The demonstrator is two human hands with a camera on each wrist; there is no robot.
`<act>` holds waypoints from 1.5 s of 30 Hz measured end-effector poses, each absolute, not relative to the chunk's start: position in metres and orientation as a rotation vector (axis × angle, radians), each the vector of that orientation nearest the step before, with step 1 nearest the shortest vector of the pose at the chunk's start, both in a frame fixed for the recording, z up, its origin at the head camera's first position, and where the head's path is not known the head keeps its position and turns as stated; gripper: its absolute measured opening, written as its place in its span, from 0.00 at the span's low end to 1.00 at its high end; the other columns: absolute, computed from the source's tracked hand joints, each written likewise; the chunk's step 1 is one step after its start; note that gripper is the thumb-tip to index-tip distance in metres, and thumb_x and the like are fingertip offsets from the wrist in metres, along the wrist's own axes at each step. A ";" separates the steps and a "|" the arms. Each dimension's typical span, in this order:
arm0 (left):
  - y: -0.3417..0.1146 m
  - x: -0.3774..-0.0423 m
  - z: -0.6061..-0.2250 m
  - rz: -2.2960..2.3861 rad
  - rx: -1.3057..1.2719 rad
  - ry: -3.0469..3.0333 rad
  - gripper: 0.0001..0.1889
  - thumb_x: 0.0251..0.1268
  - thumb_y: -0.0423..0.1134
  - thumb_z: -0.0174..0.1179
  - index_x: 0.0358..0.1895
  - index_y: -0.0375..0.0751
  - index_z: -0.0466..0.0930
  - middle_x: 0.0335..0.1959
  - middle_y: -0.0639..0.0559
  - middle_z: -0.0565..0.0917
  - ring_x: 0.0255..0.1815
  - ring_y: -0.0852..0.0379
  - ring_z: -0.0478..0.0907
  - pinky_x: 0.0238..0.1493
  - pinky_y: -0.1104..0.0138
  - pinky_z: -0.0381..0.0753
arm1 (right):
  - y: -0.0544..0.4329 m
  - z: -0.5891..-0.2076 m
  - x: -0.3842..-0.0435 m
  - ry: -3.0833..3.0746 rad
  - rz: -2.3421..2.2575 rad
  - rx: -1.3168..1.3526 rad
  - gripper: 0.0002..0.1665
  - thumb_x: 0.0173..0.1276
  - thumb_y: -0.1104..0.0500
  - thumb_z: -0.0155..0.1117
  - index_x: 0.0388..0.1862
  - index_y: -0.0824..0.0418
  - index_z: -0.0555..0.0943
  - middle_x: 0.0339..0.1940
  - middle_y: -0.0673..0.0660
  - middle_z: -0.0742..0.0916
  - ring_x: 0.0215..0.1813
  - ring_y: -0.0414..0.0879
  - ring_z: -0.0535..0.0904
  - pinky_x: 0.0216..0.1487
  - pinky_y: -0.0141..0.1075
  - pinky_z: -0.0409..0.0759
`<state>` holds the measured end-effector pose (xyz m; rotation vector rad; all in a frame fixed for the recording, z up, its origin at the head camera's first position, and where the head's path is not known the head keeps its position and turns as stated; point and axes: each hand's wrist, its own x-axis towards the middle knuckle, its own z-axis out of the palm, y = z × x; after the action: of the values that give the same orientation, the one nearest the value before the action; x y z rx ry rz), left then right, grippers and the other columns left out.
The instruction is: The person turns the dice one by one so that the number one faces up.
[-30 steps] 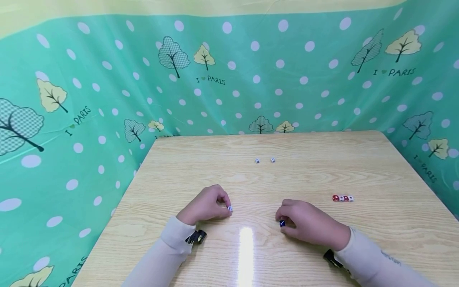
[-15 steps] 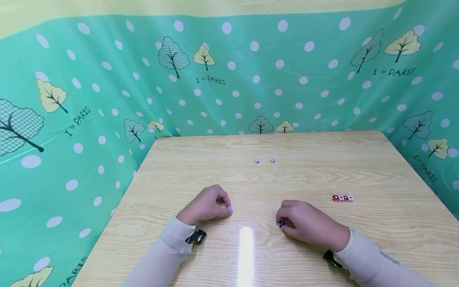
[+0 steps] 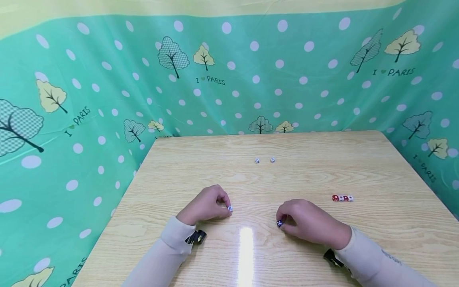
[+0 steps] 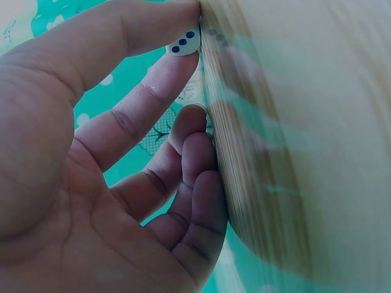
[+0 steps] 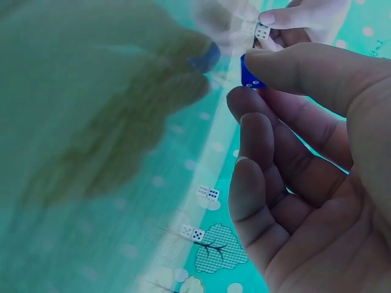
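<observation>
On the left of the wooden table, my left hand (image 3: 207, 205) pinches a white die (image 3: 230, 208) between thumb and index finger, right at the tabletop. In the left wrist view a face of that white die (image 4: 185, 41) with three dark pips shows between the fingertips. To the right, my right hand (image 3: 306, 223) holds a dark blue die (image 3: 279, 224) with white pips at its fingertips. The right wrist view shows this blue die (image 5: 250, 73) partly covered by the thumb, the other fingers curled beneath. A gap of bare tabletop separates the two hands.
A short row of red and white dice (image 3: 342, 198) lies beyond my right hand, towards the right. Farther back sit two white dice, one on the left (image 3: 257, 160) and one on the right (image 3: 272, 160). A green printed curtain (image 3: 229, 79) surrounds the table (image 3: 201, 159).
The blue die has turned in my right fingers and shifted slightly left, now showing a different face. My left hand and its white die have stayed still.
</observation>
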<state>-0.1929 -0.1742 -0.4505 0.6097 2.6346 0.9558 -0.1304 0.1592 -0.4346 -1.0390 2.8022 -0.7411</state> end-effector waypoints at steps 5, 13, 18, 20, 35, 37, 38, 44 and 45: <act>-0.174 -0.193 -0.450 0.952 0.610 2.632 0.10 0.54 0.43 0.79 0.26 0.57 0.85 0.38 0.58 0.81 0.39 0.56 0.74 0.42 0.63 0.74 | 0.161 -0.438 -0.133 2.752 -0.825 -0.966 0.10 0.62 0.60 0.76 0.34 0.45 0.84 0.30 0.37 0.84 0.32 0.31 0.77 0.36 0.28 0.79; -0.174 -0.193 -0.451 0.947 0.623 2.636 0.09 0.54 0.43 0.78 0.25 0.57 0.85 0.37 0.58 0.81 0.39 0.56 0.75 0.43 0.63 0.74 | 0.166 -0.443 -0.136 2.749 -0.827 -0.917 0.13 0.59 0.59 0.79 0.33 0.44 0.83 0.29 0.37 0.82 0.31 0.33 0.77 0.34 0.29 0.77; -0.174 -0.193 -0.450 0.954 0.616 2.630 0.09 0.53 0.43 0.78 0.26 0.57 0.85 0.37 0.58 0.81 0.39 0.56 0.74 0.43 0.63 0.74 | 0.166 -0.444 -0.138 2.751 -0.812 -0.897 0.13 0.59 0.58 0.80 0.32 0.43 0.82 0.29 0.37 0.81 0.31 0.34 0.76 0.34 0.29 0.77; -0.174 -0.193 -0.449 0.958 0.608 2.625 0.09 0.53 0.43 0.78 0.26 0.57 0.85 0.38 0.58 0.81 0.39 0.56 0.75 0.43 0.62 0.74 | 0.166 -0.444 -0.138 2.753 -0.809 -0.892 0.13 0.59 0.58 0.80 0.32 0.43 0.82 0.28 0.37 0.81 0.31 0.34 0.76 0.34 0.29 0.76; -0.174 -0.192 -0.451 0.947 0.613 2.634 0.09 0.54 0.43 0.78 0.26 0.57 0.85 0.37 0.58 0.81 0.39 0.56 0.75 0.42 0.63 0.74 | 0.163 -0.439 -0.133 2.828 -0.658 -1.002 0.13 0.61 0.61 0.73 0.42 0.45 0.86 0.35 0.38 0.82 0.33 0.34 0.75 0.37 0.29 0.76; -0.174 -0.192 -0.451 0.946 0.613 2.635 0.09 0.54 0.43 0.79 0.26 0.57 0.85 0.37 0.58 0.81 0.39 0.56 0.75 0.42 0.63 0.74 | 0.163 -0.436 -0.131 2.834 -0.622 -1.100 0.17 0.60 0.65 0.71 0.45 0.46 0.88 0.37 0.39 0.82 0.34 0.33 0.74 0.37 0.28 0.76; -0.174 -0.192 -0.450 0.946 0.613 2.635 0.09 0.54 0.43 0.79 0.26 0.57 0.85 0.38 0.58 0.81 0.39 0.56 0.75 0.43 0.62 0.74 | 0.162 -0.436 -0.131 2.843 -0.598 -1.157 0.19 0.59 0.67 0.70 0.45 0.46 0.88 0.38 0.39 0.82 0.34 0.33 0.73 0.37 0.27 0.76; -0.174 -0.192 -0.449 0.950 0.605 2.628 0.09 0.54 0.43 0.78 0.26 0.56 0.85 0.38 0.57 0.81 0.40 0.55 0.75 0.43 0.62 0.74 | 0.160 -0.437 -0.130 2.964 -0.451 -1.487 0.23 0.55 0.72 0.68 0.37 0.43 0.89 0.35 0.41 0.79 0.34 0.34 0.69 0.34 0.27 0.74; -0.174 -0.192 -0.449 0.951 0.603 2.627 0.09 0.54 0.43 0.78 0.26 0.56 0.85 0.38 0.57 0.81 0.40 0.55 0.75 0.43 0.62 0.73 | 0.160 -0.438 -0.131 2.975 -0.437 -1.525 0.22 0.54 0.72 0.68 0.35 0.43 0.88 0.34 0.42 0.79 0.33 0.35 0.68 0.33 0.27 0.74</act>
<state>-0.1922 -0.1739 -0.4487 0.6026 2.6273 0.9506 -0.1305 0.1598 -0.4382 -1.5251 2.9754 -0.4368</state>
